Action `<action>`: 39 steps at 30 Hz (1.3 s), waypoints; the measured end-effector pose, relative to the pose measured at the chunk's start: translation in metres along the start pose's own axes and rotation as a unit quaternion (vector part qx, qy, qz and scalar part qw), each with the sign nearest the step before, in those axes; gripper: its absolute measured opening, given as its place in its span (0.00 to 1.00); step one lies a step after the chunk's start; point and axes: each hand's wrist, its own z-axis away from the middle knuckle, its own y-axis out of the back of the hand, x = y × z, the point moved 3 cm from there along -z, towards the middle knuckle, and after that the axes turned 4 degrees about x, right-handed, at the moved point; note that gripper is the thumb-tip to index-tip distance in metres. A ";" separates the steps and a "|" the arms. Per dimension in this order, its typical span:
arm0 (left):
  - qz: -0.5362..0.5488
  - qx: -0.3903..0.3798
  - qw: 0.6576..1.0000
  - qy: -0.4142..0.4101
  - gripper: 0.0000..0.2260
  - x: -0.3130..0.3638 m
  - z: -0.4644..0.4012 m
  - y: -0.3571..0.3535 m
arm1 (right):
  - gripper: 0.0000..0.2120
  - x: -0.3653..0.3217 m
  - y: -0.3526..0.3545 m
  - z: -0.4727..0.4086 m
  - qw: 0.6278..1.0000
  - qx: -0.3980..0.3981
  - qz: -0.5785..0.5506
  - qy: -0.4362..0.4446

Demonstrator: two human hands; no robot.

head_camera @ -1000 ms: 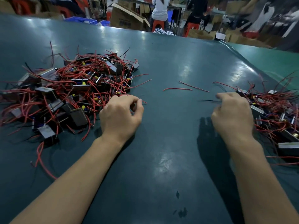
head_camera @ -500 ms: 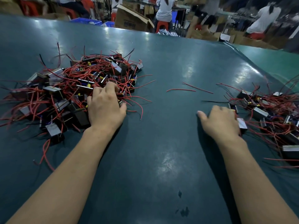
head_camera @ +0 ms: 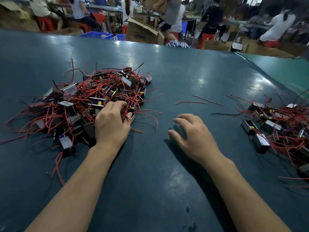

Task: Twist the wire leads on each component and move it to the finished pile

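Left hand [head_camera: 112, 126] — fingers curled into the unsorted pile [head_camera: 93, 101], seemingly pinching a component. Right hand [head_camera: 194, 136] — relaxed, empty, waiting over the counter [head_camera: 150, 173].

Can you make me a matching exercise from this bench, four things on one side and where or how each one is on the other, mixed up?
Things:
1. left hand
2. right hand
3. big pile
4. loose red wires

States:
A. open above the table, holding nothing
B. lying alone on bare table between the two piles
C. fingers curled into the wires at the pile's near right edge
D. heaped on the table's left side

Pairs: 1-C, 2-A, 3-D, 4-B
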 end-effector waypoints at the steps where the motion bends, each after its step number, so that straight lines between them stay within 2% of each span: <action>1: 0.010 -0.003 1.000 0.007 0.14 0.000 0.000 0.001 | 0.20 -0.003 -0.002 0.001 1.000 0.001 -0.011 0.018; 4: -0.061 -0.010 0.998 0.002 0.14 0.002 0.001 -0.002 | 0.19 -0.005 -0.002 0.001 0.999 0.012 -0.037 0.028; 7: -0.126 0.026 0.991 -0.032 0.14 0.005 0.003 0.004 | 0.18 0.000 -0.002 0.002 0.999 0.008 -0.049 0.012; 12: -0.064 0.166 0.972 -0.152 0.13 0.019 0.009 0.017 | 0.17 0.006 0.003 0.001 0.998 0.041 -0.045 0.003; 14: -0.016 0.185 0.959 -0.214 0.13 0.030 0.013 0.016 | 0.16 0.004 0.003 0.001 0.998 0.047 -0.052 0.003; 17: 0.054 0.152 0.945 -0.286 0.13 0.044 0.022 0.012 | 0.19 -0.003 0.000 0.001 0.996 0.021 -0.081 0.012; 20: 0.139 0.102 0.930 -0.324 0.08 0.054 0.030 0.008 | 0.33 -0.013 -0.007 0.004 0.990 -0.080 -0.108 0.043; 22: 0.215 0.055 0.912 -0.346 0.07 0.062 0.037 0.005 | 0.37 -0.019 -0.010 0.005 0.982 -0.121 -0.133 0.062; 25: 0.292 -0.004 0.881 -0.373 0.08 0.077 0.045 0.004 | 0.30 -0.024 -0.006 0.006 0.979 -0.090 -0.162 0.081; 27: 0.303 -0.015 0.874 -0.379 0.09 0.085 0.049 0.005 | 0.24 -0.025 -0.004 0.006 0.979 -0.073 -0.176 0.076; 30: 0.318 -0.001 0.863 -0.392 0.11 0.086 0.051 0.009 | 0.07 -0.026 -0.007 0.005 0.987 -0.081 -0.124 0.066; 31: 0.322 0.003 0.861 -0.393 0.11 0.084 0.050 0.010 | 0.05 -0.024 -0.008 0.004 0.987 -0.077 -0.124 0.069; 32: 0.317 0.004 0.867 -0.386 0.12 0.083 0.048 0.009 | 0.09 -0.022 -0.008 0.002 0.986 -0.069 -0.138 0.065; 33: 0.301 0.002 0.881 -0.366 0.15 0.081 0.044 0.007 | 0.16 -0.018 -0.006 0.002 0.984 -0.054 -0.161 0.050; 34: 0.285 -0.004 0.899 -0.331 0.20 0.078 0.038 0.005 | 0.18 -0.014 -0.004 0.000 0.981 -0.034 -0.192 0.023; 36: 0.290 -0.031 0.931 -0.219 0.26 0.065 0.025 0.002 | 0.08 -0.002 -0.003 0.000 0.965 -0.001 -0.259 -0.041; 37: 0.301 -0.044 0.938 -0.164 0.25 0.057 0.020 0.003 | 0.04 0.002 -0.003 0.000 0.958 0.001 -0.279 -0.064; 39: 0.288 -0.101 0.944 -0.121 0.20 0.039 0.013 0.003 | 0.09 0.007 -0.005 0.000 0.943 0.005 -0.313 -0.111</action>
